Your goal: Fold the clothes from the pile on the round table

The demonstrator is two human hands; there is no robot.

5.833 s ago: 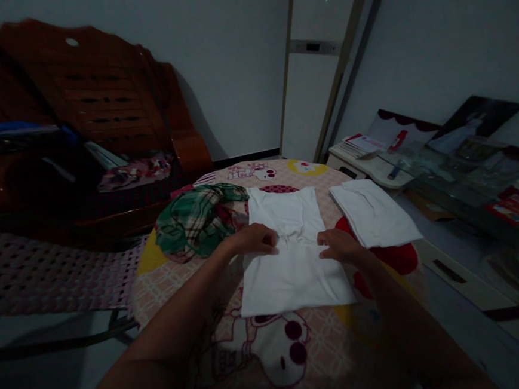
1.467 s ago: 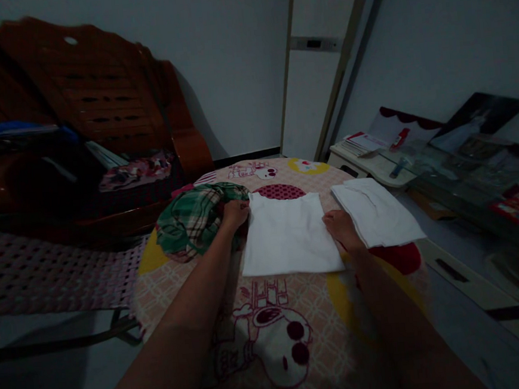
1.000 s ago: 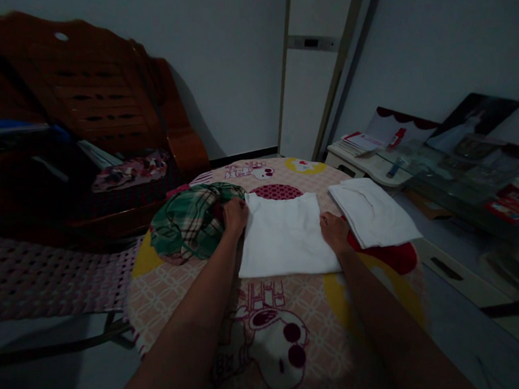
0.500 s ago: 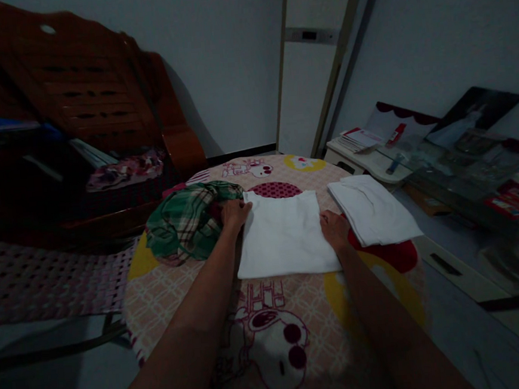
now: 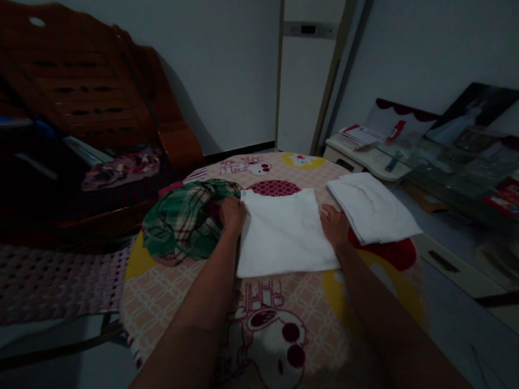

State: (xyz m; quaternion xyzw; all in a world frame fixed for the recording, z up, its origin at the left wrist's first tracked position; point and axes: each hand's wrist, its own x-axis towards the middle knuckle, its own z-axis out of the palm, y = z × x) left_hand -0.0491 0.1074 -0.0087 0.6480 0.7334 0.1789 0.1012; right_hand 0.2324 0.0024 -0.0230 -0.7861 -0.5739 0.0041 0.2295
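A white garment (image 5: pixel 285 234) lies folded into a flat rectangle at the middle of the round table. My left hand (image 5: pixel 233 214) is at its upper left edge, beside a crumpled green plaid cloth (image 5: pixel 185 221); its fingers are bent and partly hidden. At the garment's right edge is my right hand (image 5: pixel 334 221), its fingers slightly apart with nothing held between them. Just to the right of that hand, a second folded white garment (image 5: pixel 375 209) rests near the table's edge.
The table is covered by a patterned cloth (image 5: pixel 169 297). A wooden chair (image 5: pixel 85 94) and a woven seat (image 5: pixel 50 277) stand at the left. On the right is a glass-topped cabinet (image 5: pixel 456 185) with papers and boxes. A tall white appliance (image 5: pixel 306 77) stands behind.
The fingers of my left hand have drawn back slightly from the garment's upper left corner. My right hand's fingers have loosened a little. The view has shifted slightly.
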